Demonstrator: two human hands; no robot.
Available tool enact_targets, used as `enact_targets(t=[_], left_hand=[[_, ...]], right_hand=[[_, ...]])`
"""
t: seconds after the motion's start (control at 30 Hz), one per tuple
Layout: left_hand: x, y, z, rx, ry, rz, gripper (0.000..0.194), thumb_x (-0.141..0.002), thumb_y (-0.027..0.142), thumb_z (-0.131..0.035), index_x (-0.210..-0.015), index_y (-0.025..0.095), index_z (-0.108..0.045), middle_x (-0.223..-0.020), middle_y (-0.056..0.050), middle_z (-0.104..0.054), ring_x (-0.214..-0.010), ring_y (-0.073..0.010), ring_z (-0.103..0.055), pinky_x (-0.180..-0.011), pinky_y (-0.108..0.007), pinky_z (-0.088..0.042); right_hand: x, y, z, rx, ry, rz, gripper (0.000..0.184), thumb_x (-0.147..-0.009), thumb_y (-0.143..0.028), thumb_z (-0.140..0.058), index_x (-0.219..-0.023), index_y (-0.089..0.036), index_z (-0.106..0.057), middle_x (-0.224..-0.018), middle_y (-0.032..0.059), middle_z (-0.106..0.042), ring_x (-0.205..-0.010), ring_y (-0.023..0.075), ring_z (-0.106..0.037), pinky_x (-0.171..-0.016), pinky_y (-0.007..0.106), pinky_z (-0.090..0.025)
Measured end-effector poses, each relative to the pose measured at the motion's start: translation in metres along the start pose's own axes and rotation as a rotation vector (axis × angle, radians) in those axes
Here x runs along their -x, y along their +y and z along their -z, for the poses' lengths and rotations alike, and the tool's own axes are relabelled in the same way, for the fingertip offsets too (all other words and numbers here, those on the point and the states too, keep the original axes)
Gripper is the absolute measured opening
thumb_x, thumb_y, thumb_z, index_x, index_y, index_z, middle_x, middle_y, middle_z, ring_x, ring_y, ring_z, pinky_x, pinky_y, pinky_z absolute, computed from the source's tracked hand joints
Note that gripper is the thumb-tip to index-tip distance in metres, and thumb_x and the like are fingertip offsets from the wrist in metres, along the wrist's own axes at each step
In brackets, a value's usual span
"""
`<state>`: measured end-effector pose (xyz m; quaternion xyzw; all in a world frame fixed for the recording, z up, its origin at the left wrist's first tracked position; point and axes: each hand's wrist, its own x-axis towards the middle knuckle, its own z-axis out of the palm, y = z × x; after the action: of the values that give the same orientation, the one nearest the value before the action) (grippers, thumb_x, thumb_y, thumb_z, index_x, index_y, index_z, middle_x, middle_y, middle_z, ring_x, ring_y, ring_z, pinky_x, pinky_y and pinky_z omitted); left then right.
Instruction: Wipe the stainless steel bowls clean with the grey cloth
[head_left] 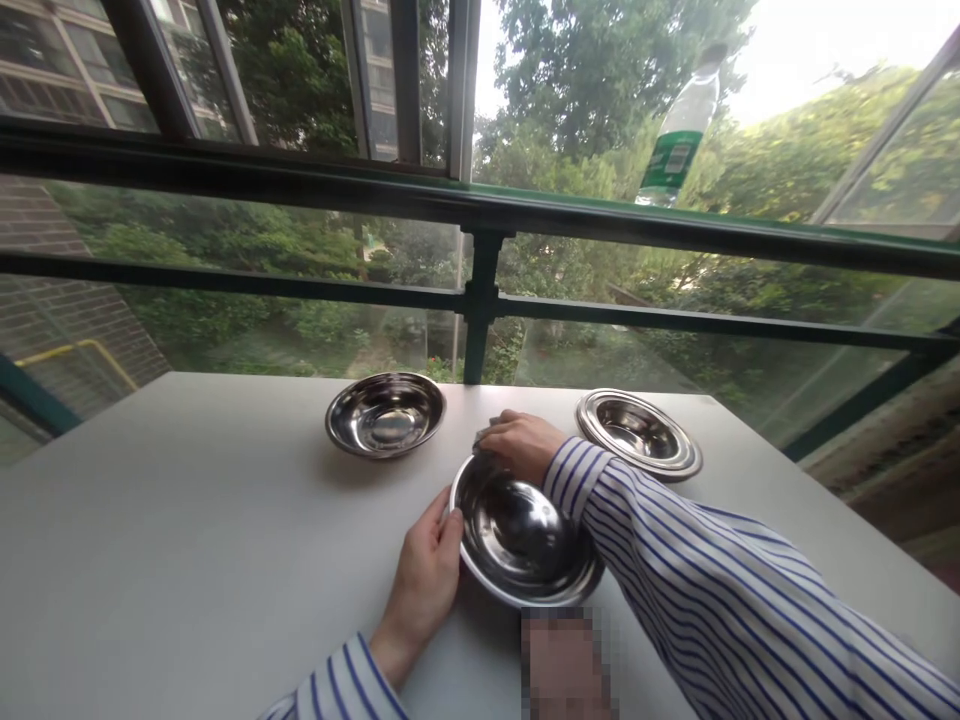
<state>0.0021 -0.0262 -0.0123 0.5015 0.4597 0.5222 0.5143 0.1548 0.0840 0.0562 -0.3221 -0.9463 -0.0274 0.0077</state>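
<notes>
A shiny steel bowl (517, 530) is tilted over the white table in front of me. My left hand (429, 562) grips its left rim, thumb on the inside edge and fingers behind the wall. At the far rim, my right hand (525, 443) is closed on a greyish cloth (489, 432), pressing it against the edge; most of the cloth is hidden under the fingers. Another steel bowl (386, 415) stands beyond my left hand. To the right of my right hand sit nested steel bowls or plates (637, 432) with wide rims, partly behind my striped sleeve.
The white table (187, 560) ends at a dark green railing (315, 195) with glass panels. A clear plastic bottle (677, 145) with a green label stands on the upper rail. A pixelated patch covers part of the view at the bottom.
</notes>
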Motion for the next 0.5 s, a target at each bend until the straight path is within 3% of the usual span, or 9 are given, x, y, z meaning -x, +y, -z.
enact_targets(t=[0.17, 0.5], left_hand=[[0.001, 0.001, -0.002, -0.007, 0.016, -0.026, 0.043, -0.086, 0.031, -0.044, -0.123, 0.012, -0.052, -0.106, -0.009, -0.067, -0.095, -0.0215, -0.060, -0.084, -0.030, -0.045], [-0.002, -0.001, -0.002, -0.031, 0.077, 0.035, 0.045, -0.083, 0.035, -0.048, -0.119, 0.010, -0.055, -0.101, -0.011, -0.068, -0.086, -0.0220, -0.064, -0.083, -0.034, -0.047]], right_hand=[[0.012, 0.012, 0.002, 0.031, 0.018, -0.056, 0.018, -0.082, -0.011, -0.050, -0.087, -0.012, -0.067, -0.087, 0.0117, -0.069, -0.080, 0.0193, -0.058, -0.077, 0.030, -0.039], [-0.001, -0.049, -0.005, -0.011, -0.006, 0.223, 0.023, -0.087, -0.014, -0.045, -0.100, -0.012, -0.063, -0.108, 0.0119, -0.064, -0.095, 0.0166, -0.057, -0.087, 0.027, -0.037]])
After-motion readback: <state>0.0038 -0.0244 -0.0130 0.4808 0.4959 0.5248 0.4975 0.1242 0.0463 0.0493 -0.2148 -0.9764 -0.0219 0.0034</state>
